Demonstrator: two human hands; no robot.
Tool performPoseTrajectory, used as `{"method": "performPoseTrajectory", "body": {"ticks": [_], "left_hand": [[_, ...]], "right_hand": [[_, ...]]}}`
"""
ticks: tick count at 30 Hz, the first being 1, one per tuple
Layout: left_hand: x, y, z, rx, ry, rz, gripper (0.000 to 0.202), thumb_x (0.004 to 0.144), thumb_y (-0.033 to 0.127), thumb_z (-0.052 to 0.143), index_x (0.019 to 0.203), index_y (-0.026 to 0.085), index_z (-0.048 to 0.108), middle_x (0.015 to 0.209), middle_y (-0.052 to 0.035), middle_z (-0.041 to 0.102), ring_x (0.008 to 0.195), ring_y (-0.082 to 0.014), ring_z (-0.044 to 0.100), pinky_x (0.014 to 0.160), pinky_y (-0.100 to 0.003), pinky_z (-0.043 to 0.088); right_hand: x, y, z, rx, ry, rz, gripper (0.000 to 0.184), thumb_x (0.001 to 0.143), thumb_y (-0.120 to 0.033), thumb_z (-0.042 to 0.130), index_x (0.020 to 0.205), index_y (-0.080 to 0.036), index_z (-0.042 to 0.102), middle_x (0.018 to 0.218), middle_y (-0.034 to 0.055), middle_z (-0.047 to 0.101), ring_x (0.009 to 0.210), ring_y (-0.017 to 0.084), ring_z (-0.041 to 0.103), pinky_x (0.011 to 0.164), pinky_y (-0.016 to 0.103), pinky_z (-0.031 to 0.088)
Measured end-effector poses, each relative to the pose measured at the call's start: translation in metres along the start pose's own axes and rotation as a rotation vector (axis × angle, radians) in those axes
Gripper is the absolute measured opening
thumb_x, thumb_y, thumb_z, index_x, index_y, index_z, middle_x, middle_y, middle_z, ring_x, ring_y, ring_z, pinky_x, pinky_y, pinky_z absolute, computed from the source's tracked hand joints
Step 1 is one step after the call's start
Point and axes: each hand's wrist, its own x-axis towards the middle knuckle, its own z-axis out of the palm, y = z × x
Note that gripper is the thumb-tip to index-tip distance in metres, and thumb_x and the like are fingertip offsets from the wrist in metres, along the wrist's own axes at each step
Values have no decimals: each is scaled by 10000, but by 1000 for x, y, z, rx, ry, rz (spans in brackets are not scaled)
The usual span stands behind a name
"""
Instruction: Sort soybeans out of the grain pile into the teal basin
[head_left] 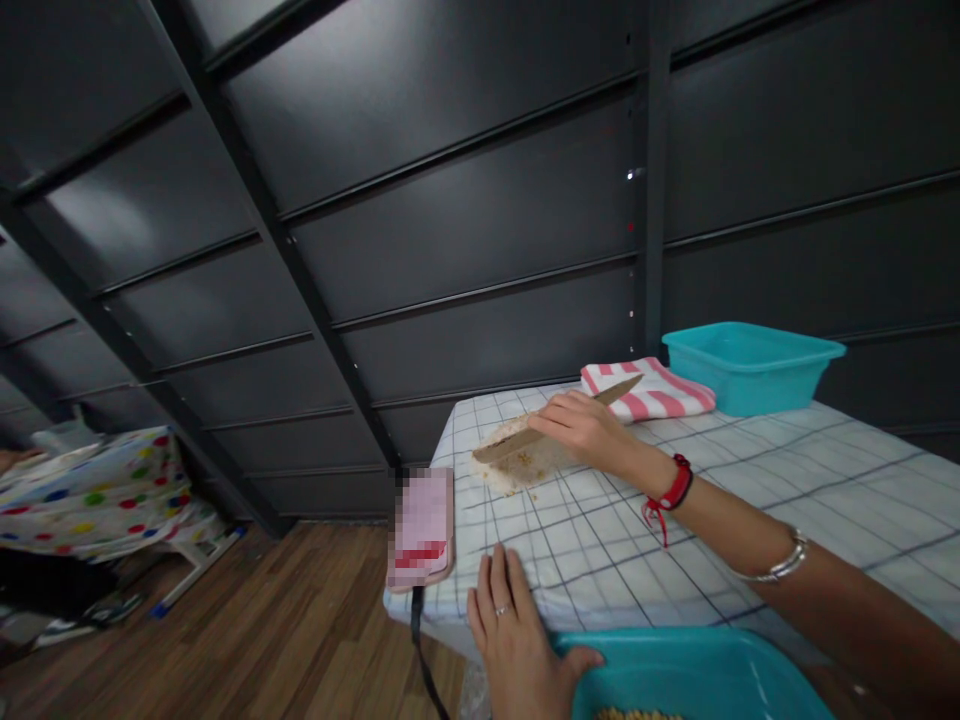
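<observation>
My right hand (576, 428) is closed around a long, flat, brown blade-like piece (501, 449), whose exact kind I cannot make out. The piece slants over a pale, mottled patch (491, 472) on the checked cloth, with small yellow bits (527, 462) scattered on and beside it. My left hand (517, 640) lies at the table's near edge, fingers stretched out over the cloth. Its thumb rests at the rim of a near teal basin (660, 645), partly out of view, with yellow grains (637, 714) at its bottom.
A second teal basin (750, 370) stands at the table's back right, beside a folded pink-and-white striped cloth (652, 390). At the left edge lies a pink phone-like device (426, 520) with a black cable (422, 640). Dark panels (480, 240) rise behind; another table (97, 490) is at far left.
</observation>
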Motion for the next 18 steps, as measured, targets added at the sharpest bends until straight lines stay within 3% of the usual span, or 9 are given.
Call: {"method": "performPoseTrajectory", "body": {"ticks": [4,9,13,18], "left_hand": [[0,6,-3,24,56,-70,999,411,428,729,1236,92,278,1273,-179,384,1207,-324,250,987,-510,174],[0,7,-4,6,56,-58,996,411,445,726,1230,88,285,1265,-181,394,1210,-320,247,994,-506,164],[1,6,-5,11,48,-56,995,428,422,722,1242,89,258,1269,-187,381,1215,-322,238,985,-512,185],[1,8,-6,6,48,-58,963,434,418,719,1226,89,282,1259,-189,389,1209,-325,247,983,-513,190]], "right_hand": [[0,-2,1,36,-26,-46,234,849,-108,329,871,-143,559,693,29,550,685,141,421,630,275,314],[-2,6,-6,110,-5,-27,261,831,-78,305,913,-138,546,754,43,553,737,141,436,681,283,337],[-1,-3,2,87,8,15,273,825,-72,297,894,-145,551,729,42,552,700,142,428,635,287,325],[0,-11,1,108,-47,-47,254,789,-39,333,885,-145,543,720,28,553,697,141,427,626,284,313]]}}
